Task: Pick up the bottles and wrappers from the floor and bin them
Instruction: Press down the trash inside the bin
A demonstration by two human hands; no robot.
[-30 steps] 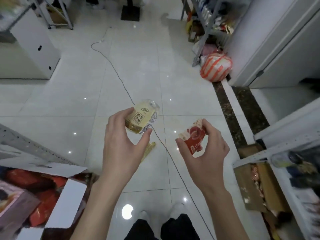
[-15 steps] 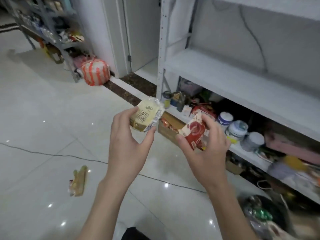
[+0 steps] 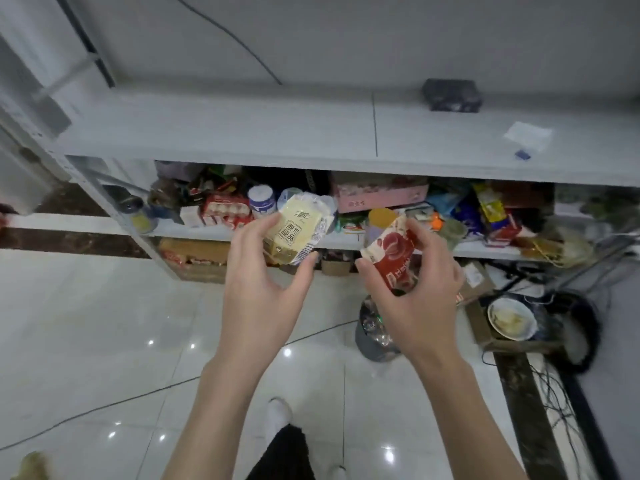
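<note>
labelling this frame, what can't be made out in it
Head view only.
Bin: right side and most contents hidden behind the right hand.
Yellowish thing on the floor: cut off by the bottom-left corner, blurred.
Red wrapper: lower end hidden in that hand's grip.
Shelf clutter: too blurred to identify.

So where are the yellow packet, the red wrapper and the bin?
yellow packet [image 3: 294,233]: head view, on its printed front.
red wrapper [image 3: 394,249]: head view, on its red middle.
bin [image 3: 367,346]: head view, on its grey outer wall.

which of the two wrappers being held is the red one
The red wrapper pinched by the right hand; the left hand holds a pale yellow wrapper instead.
</note>
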